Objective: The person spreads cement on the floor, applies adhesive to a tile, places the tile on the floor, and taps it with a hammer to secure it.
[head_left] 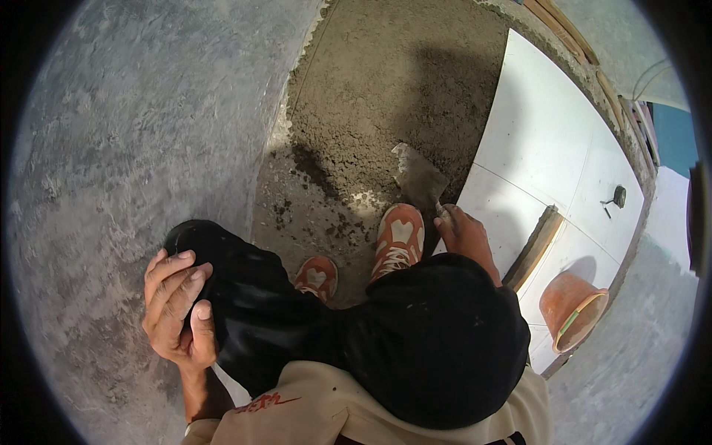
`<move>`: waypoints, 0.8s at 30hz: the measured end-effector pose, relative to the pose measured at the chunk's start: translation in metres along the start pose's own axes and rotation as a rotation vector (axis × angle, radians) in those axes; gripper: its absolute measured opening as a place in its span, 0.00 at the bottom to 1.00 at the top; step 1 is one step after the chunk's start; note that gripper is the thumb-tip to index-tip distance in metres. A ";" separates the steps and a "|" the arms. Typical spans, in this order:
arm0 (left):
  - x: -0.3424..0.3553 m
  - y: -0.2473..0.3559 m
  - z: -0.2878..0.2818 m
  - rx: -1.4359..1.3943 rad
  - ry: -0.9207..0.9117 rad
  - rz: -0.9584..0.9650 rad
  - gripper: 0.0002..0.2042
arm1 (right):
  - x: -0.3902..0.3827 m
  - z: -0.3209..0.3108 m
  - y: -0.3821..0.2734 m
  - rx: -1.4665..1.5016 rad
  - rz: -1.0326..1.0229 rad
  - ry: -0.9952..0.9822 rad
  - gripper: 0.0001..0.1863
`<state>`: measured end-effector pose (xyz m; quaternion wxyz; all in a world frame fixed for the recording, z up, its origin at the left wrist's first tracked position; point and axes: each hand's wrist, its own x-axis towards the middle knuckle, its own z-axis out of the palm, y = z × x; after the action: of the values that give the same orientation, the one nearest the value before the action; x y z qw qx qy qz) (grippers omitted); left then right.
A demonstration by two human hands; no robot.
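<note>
My right hand is closed round the handle of a trowel, just beyond my right knee. The trowel's grey, mortar-smeared blade lies at the near edge of a bed of damp mortar. Part of the handle is hidden by my fingers. At the left, my left hand is raised beside my left knee with nothing in it, its fingers loosely bent and apart from the thumb. White floor tiles border the mortar on the right.
A wood strip and an orange bucket, tilted in view, rest on the tiles. Farther right lies a small black object. A grey plastered wall bounds the left side. Wood pieces line the far right edge.
</note>
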<state>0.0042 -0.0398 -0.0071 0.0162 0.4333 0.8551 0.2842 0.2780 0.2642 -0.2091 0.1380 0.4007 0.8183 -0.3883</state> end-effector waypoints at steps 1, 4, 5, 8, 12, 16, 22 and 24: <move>-0.001 0.000 0.000 -0.004 0.004 -0.001 0.16 | 0.002 -0.002 0.003 0.075 0.010 -0.027 0.25; -0.001 0.001 0.001 0.016 0.006 -0.016 0.16 | 0.001 -0.010 0.015 0.270 0.101 -0.047 0.25; 0.000 0.001 0.002 0.000 0.010 -0.011 0.16 | 0.001 -0.013 0.020 0.349 0.156 -0.025 0.25; 0.001 0.003 0.001 0.038 -0.004 0.007 0.16 | 0.003 -0.018 0.033 0.436 0.212 0.186 0.25; 0.001 0.003 0.001 0.027 -0.015 0.005 0.16 | 0.019 -0.021 0.039 0.352 0.274 0.378 0.25; 0.000 0.003 0.000 0.031 -0.021 0.005 0.15 | 0.035 -0.023 0.034 0.198 0.202 0.534 0.26; 0.001 0.003 0.000 0.034 -0.020 0.003 0.15 | 0.039 -0.031 0.028 0.563 0.362 0.469 0.27; 0.001 0.003 0.001 0.034 -0.018 0.007 0.15 | 0.042 -0.034 0.029 0.661 0.340 0.439 0.28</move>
<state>0.0057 -0.0369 -0.0059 0.0154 0.4390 0.8581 0.2659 0.2764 0.3241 -0.2244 -0.1130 0.6255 0.5824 -0.5067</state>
